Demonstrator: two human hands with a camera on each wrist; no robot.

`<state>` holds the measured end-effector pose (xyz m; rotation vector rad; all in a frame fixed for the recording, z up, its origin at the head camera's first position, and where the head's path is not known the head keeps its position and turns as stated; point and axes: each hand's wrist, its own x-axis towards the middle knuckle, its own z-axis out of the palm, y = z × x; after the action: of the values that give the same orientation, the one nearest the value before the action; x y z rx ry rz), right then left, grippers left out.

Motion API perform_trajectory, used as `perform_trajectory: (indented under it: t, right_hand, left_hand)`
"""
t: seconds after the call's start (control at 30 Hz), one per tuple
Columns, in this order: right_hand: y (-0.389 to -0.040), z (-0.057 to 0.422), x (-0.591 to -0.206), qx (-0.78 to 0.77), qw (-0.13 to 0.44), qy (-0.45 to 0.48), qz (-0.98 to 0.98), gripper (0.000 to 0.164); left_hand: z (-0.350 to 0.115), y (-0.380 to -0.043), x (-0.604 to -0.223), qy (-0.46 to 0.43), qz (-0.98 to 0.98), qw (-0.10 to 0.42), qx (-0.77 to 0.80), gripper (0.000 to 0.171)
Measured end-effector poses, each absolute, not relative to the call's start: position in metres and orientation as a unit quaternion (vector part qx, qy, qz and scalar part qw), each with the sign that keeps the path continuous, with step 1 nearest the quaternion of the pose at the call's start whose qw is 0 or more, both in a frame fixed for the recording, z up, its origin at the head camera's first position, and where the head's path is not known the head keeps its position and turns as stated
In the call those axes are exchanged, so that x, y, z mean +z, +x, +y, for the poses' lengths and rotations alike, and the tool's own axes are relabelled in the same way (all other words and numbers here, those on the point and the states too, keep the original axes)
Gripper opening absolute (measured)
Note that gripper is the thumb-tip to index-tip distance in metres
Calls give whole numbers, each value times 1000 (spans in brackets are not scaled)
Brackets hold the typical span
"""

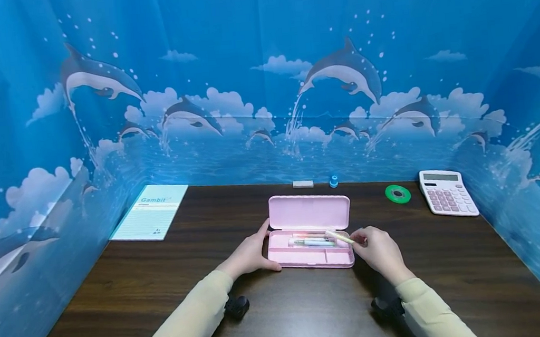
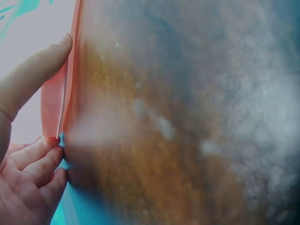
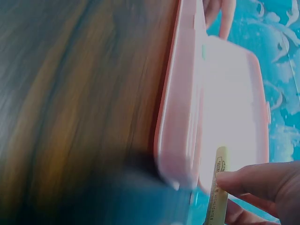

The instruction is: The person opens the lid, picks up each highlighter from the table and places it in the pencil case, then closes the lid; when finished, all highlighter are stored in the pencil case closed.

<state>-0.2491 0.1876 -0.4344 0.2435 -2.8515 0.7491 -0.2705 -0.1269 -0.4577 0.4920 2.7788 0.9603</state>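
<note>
A pink pencil case (image 1: pixel 298 259) lies with its lid raised in the middle of the table, several pens (image 1: pixel 315 242) inside its rear compartment. My left hand (image 1: pixel 253 252) grips the left end of the case, thumb at the front corner and fingers toward the back; the left wrist view shows the thumb (image 2: pixel 42 61) against the pink wall. Between thumb and fingers, my right hand (image 1: pixel 376 247) pinches a pale yellow highlighter (image 3: pixel 219 187). In the head view the highlighter slants over the right end of the case; whether it touches the pens is unclear.
At the back left lies a notepad (image 1: pixel 152 214). A white eraser (image 1: pixel 302 184) and a small blue item (image 1: pixel 333 181) sit along the rear edge. To the right are a green tape roll (image 1: pixel 390 193) and a calculator (image 1: pixel 448 199). Dolphin-print curtains (image 1: pixel 222 45) enclose the table.
</note>
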Motion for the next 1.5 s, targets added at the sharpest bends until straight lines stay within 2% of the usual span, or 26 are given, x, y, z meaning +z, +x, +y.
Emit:
perform_trajectory:
  t: [0.57, 0.87, 1.17, 1.5]
  right_hand:
    - [-253, 114, -437, 247, 114, 191, -943, 7]
    - [-256, 92, -438, 244, 65, 211, -944, 6]
    - [-257, 93, -440, 255, 104, 217, -937, 8]
    - [-257, 125, -438, 259, 99, 162, -947, 6]
  left_hand:
    - [-125, -268, -454, 159, 931, 83, 316, 124]
    - [-126, -269, -455, 166, 930, 85, 316, 124]
    - [-127, -271, -453, 181, 929, 77, 314, 124]
    - [-127, -271, -457, 176, 930, 75, 314, 126]
